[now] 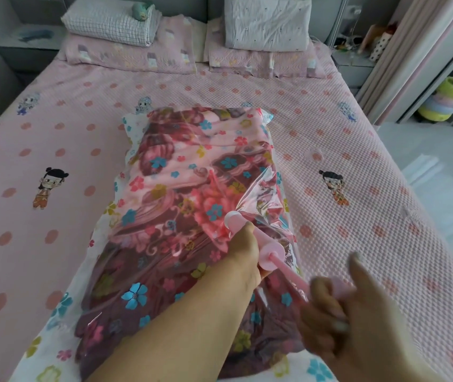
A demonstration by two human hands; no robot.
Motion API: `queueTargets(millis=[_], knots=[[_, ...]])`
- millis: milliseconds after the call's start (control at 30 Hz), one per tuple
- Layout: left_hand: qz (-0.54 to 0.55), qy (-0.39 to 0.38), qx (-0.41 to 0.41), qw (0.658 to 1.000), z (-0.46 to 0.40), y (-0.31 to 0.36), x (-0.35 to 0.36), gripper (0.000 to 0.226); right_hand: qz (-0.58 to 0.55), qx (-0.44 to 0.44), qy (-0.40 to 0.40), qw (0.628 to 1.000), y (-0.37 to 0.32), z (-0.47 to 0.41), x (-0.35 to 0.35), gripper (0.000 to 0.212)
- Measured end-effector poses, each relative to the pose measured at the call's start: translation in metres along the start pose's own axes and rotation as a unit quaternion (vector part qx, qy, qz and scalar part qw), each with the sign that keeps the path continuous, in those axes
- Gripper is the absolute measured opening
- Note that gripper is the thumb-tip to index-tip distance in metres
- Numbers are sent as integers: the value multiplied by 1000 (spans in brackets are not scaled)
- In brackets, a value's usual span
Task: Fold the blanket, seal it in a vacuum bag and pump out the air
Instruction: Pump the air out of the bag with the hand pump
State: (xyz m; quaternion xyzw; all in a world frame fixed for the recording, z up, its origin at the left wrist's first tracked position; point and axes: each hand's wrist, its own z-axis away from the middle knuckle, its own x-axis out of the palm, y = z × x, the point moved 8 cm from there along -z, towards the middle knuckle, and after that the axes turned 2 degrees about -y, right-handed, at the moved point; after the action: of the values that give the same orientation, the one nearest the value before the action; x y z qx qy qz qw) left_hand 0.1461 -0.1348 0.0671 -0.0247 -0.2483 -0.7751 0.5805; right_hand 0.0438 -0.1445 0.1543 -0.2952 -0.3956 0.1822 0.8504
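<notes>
Pulling on the pink hand pump's (258, 244) handle nearest us, the right hand (338, 312) is blurred, fingers curled round the grip and thumb stuck up, with the plunger rod drawn out. Beyond it the left hand (244, 257) wraps the pump barrel, arm reaching forward, steadying the nozzle on the vacuum bag (192, 216). That slippery film probably slides easily, so the stiff barrel is the place to hold, while the soft folded floral blanket (181, 172) lies sealed inside, mid-bed (357, 150).
</notes>
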Motion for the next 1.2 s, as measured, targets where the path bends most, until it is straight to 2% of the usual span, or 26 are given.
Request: queueTargets(millis=[33, 67, 133, 200, 267, 300, 367, 433, 467, 500, 567, 600, 667, 700, 733, 767, 800, 833, 867, 900, 967, 1033, 1067, 1100, 1167, 1200], knots=[[17, 2, -1, 1000, 1, 1, 0, 38, 6, 6, 46, 999, -1, -7, -1, 71], [34, 8, -1, 999, 0, 2, -1, 36, 30, -24, 100, 994, -9, -16, 0, 69], [30, 22, 3, 999, -2, 3, -3, 32, 77, -30, 113, 990, -15, -30, 11, 64], [11, 21, 3, 1000, -2, 5, -4, 29, 84, -3, 92, 992, -12, -16, 9, 68], [-3, 12, 1, 1000, -5, 3, -5, 29, 23, 47, -12, 999, -4, 12, 8, 76], [-15, 7, 3, 1000, -7, 2, -5, 30, 47, 22, -37, 998, -9, 19, 7, 75], [-27, 0, 11, 1000, -8, 2, -2, 32, 69, -63, -12, 996, -21, 26, 7, 68], [-17, 3, 11, 1000, -9, 1, 0, 37, 16, -16, 10, 1000, -6, 7, -2, 73], [-4, 9, 12, 1000, -6, 2, 1, 40, 0, 13, 47, 999, -1, -3, -3, 72], [10, 7, 12, 1000, -5, 2, 2, 45, 25, -14, 103, 994, -9, -11, -2, 70], [20, 2, 7, 1000, -9, -2, 0, 72, 51, -27, 133, 989, -16, -32, 10, 65], [11, 2, 6, 1000, -7, -3, -1, 74, 67, -18, 119, 990, -15, -30, 11, 64], [12, 8, 5, 1000, -5, -2, -4, 44, 57, 23, 62, 996, -5, -12, 10, 67], [8, 16, 3, 1000, -3, -1, -5, 36, 38, 45, 2, 998, -2, 2, 9, 68], [-1, 17, 4, 1000, -2, 0, -6, 35, 57, 30, -25, 998, -5, 11, 5, 68], [-6, 18, 6, 1000, -1, 1, -7, 37, 90, -23, -5, 996, -17, 15, 3, 66], [-20, 14, 14, 1000, -3, 2, -6, 38, 65, -45, -10, 997, -18, 19, 7, 65], [-22, 10, 18, 1000, -2, 4, -4, 37, 57, -50, -1, 997, -15, 15, 10, 67], [-21, 9, 14, 1000, -1, 4, -3, 37, 27, -17, -4, 999, -9, 7, 9, 70], [-16, 3, 13, 1000, 1, 5, -1, 39, 27, 4, 36, 999, -4, -3, 6, 71], [-23, 1, 14, 1000, 1, 7, 2, 56, 68, -29, 126, 989, -16, -20, 7, 67], [-51, -1, 2, 999, 3, 4, 4, 72, 100, -21, 143, 984, -17, -38, 15, 63], [-48, 5, 4, 999, 3, 3, 1, 68, 117, -17, 139, 983, -16, -35, 12, 63], [-32, 11, 7, 999, 1, 4, -1, 54, 114, -1, 126, 985, -15, -27, 13, 64], [-3, 8, 2, 1000, 0, 3, -4, 31, 49, 50, 77, 995, -8, 1, 7, 73], [-6, 3, 4, 1000, -1, 3, -6, 28, 21, 64, 54, 996, -5, 10, 5, 77]])
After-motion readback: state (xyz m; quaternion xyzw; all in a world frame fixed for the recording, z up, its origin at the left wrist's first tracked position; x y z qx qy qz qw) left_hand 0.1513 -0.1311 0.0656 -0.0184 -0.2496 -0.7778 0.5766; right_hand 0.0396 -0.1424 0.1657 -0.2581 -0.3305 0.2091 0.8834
